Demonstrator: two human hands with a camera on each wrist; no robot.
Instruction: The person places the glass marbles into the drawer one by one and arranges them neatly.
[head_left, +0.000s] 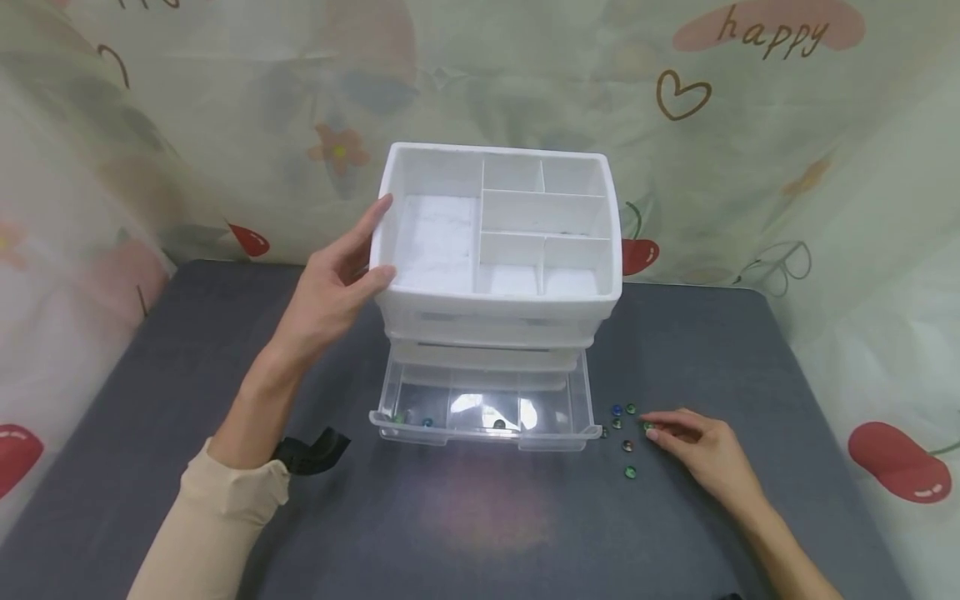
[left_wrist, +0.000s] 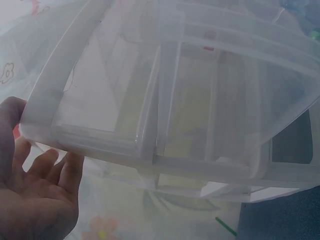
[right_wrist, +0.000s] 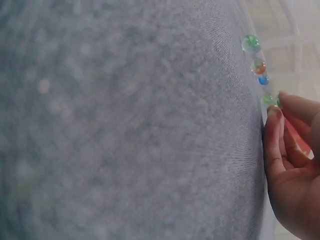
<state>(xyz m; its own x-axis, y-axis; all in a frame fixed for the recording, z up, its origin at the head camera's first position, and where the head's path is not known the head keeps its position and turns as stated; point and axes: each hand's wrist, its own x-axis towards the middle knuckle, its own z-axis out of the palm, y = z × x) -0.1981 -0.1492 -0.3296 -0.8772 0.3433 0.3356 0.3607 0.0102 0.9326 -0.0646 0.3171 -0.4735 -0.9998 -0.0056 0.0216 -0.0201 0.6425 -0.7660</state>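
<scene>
A white storage box with a divided top tray stands on the table, its clear lower drawer pulled out. My left hand holds the box by its left side, thumb and fingertips on the top rim; the left wrist view shows this hand at the box edge. To the right of the drawer, my right hand pinches a green marble between thumb and fingers, low at the tabletop. Several glass marbles lie beside it. Inside the drawer's front are a blue marble and others.
A dark grey cloth-covered table lies under everything. A patterned curtain hangs behind and along both sides. By the left wrist is a black strap.
</scene>
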